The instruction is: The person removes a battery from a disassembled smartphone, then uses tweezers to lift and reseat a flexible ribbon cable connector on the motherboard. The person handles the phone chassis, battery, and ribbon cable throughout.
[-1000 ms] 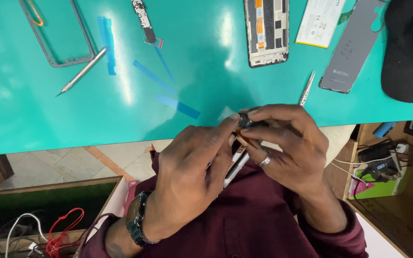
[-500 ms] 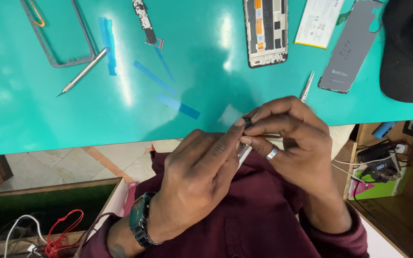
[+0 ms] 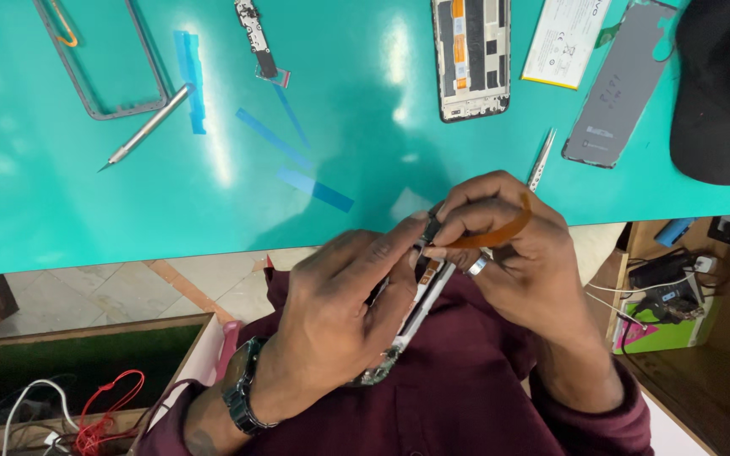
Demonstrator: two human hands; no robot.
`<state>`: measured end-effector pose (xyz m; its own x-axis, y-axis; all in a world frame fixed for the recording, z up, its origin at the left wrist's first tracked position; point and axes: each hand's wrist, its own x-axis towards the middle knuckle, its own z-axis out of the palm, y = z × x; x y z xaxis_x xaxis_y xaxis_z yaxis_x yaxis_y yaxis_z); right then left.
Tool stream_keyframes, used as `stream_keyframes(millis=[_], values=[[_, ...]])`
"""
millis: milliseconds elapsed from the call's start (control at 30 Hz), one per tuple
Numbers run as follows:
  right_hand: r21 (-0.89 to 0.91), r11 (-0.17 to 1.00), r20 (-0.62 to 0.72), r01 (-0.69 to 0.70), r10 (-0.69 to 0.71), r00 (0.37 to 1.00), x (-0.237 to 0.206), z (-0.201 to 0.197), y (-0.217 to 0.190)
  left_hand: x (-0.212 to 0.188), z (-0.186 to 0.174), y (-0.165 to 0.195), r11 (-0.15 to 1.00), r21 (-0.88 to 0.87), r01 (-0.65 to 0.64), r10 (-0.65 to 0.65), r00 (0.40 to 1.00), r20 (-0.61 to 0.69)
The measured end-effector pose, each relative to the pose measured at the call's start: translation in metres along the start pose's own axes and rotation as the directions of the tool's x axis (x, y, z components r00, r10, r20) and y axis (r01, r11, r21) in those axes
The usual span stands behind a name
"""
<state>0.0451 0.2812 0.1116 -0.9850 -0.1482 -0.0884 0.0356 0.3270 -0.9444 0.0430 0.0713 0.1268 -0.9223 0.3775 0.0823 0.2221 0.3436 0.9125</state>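
My right fingers [image 3: 458,226]: pinched on an orange flex ribbon [image 3: 500,232], which now arcs up over my knuckles; a second ago no such strip showed, so I judge it is coming free of the frame
My right hand [image 3: 517,262]: curled close over the top end of the phone frame [image 3: 420,308], a silver ring on one finger
My left fingers [image 3: 382,253]: closed along the frame's long edge, index stretched up to meet the right fingertips; they have slid higher than before
My left hand [image 3: 331,329]: wrapped round the lower half of the frame, a dark watch at the wrist
Phone frame: thin, pale, rigid, held tilted over my lap in front of the maroon shirt, off the tabletop [image 3: 365,169]
Ribbon feel: flat, glossy, springy, bends without creasing
Tabletop: smooth teal, shiny with lamp glare
Near edge: slim metal tweezers [image 3: 541,160] just beyond my right hand
Further out: blue tape strips [image 3: 314,187], loose and flat; a steel-handled craft knife [image 3: 149,127] beside an empty grey bezel [image 3: 99,63]
Far row: narrow circuit strip [image 3: 255,38], opened phone chassis [image 3: 471,59], white battery [image 3: 566,42], grey back plate [image 3: 618,84]
Right corner: black cap [image 3: 724,93], soft and matte
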Motion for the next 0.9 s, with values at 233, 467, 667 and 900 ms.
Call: stream_keyframes(millis=[233,467,667,900], values=[[0.402,0.915,-0.066,0.041,-0.015,0.998,-0.011,-0.006,0.017,-0.004,-0.005,-0.002,0.996,-0.061,0.063,-0.063,0.998,0.000],[-0.225,0.913,-0.077,-0.340,0.331,0.941,0.002,-0.025,0.055,-0.002,-0.011,-0.004,0.984,-0.129,0.125,-0.128,0.992,-0.019],[-0.403,0.881,-0.295,-0.248,0.131,0.946,-0.001,-0.016,0.031,-0.001,-0.008,-0.002,0.974,-0.152,0.170,-0.172,0.985,-0.001],[0.292,0.949,0.139,-0.121,0.083,0.987,-0.006,-0.018,0.003,-0.004,-0.004,0.005,0.975,-0.175,0.135,-0.125,0.990,0.067]])
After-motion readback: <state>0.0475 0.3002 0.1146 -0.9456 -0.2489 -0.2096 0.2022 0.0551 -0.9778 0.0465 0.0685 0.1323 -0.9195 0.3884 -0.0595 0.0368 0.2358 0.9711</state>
